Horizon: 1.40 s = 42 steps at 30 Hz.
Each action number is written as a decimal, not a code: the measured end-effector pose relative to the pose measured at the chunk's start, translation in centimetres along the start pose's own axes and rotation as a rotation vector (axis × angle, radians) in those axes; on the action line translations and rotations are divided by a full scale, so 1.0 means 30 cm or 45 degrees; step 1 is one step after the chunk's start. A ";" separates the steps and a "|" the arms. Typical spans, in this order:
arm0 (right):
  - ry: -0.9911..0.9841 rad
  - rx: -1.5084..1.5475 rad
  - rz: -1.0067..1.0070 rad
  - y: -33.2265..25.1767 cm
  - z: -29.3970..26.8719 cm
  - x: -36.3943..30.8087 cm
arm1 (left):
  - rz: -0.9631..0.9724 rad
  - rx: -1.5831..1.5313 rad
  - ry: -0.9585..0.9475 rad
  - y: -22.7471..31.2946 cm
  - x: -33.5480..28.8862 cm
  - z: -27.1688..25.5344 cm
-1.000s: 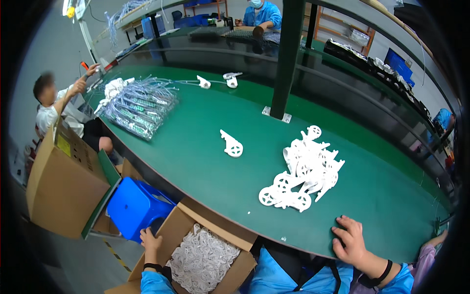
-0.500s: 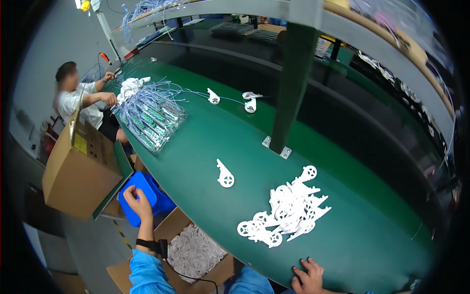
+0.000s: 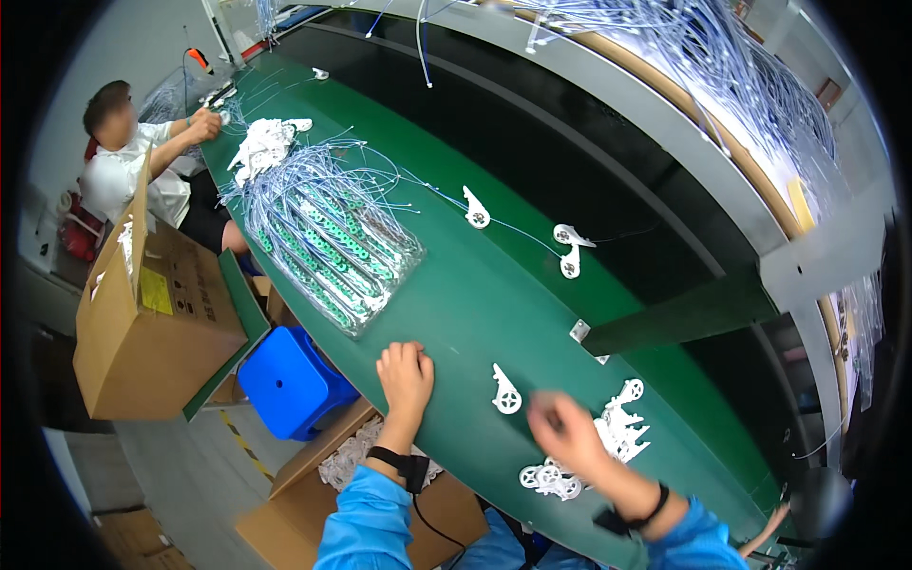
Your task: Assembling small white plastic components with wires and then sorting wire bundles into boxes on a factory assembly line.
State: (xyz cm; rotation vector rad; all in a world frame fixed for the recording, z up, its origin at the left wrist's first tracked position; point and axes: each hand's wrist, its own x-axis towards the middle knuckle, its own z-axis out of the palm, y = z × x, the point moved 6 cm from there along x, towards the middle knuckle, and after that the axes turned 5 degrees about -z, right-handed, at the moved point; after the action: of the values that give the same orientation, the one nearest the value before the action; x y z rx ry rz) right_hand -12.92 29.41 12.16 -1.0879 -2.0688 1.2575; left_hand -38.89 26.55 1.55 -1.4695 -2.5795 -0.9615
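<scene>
My left hand (image 3: pixel 406 378) is over the near edge of the green worktable, its fingers curled together and nothing visible in them. My right hand (image 3: pixel 567 432) is smeared by motion; whether its fingers hold anything cannot be made out. Just left of it lies a single white plastic part (image 3: pixel 507 393) with a spoked ring and a pointed arm. A pile of the same white parts (image 3: pixel 622 432) lies partly hidden behind my right hand and forearm. A few more parts from the pile (image 3: pixel 551 480) show below that hand.
A bundle of blue-white wires and bagged green strips (image 3: pixel 342 252) lies on the worktable (image 3: pixel 456 313). Beyond it sits a person (image 3: pixel 142 161). A dark green post (image 3: pixel 684 323) rises at right. A blue stool (image 3: pixel 290 380) and cardboard boxes (image 3: pixel 180 323) stand below the table.
My left hand has moved from above the blue stool to the table edge, its fingers curling in. My right hand has come from the near edge to the white parts. The view has shifted.
</scene>
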 end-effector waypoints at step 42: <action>-0.057 -0.587 -0.642 -0.206 0.587 1.411 | -0.015 0.164 -0.234 -0.017 0.062 0.019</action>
State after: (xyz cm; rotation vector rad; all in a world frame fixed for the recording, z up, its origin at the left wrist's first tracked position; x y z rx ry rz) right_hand -52.15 53.79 9.50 -0.6371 -2.5257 0.5799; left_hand -40.16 28.09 1.40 -1.5789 -2.7187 -0.6756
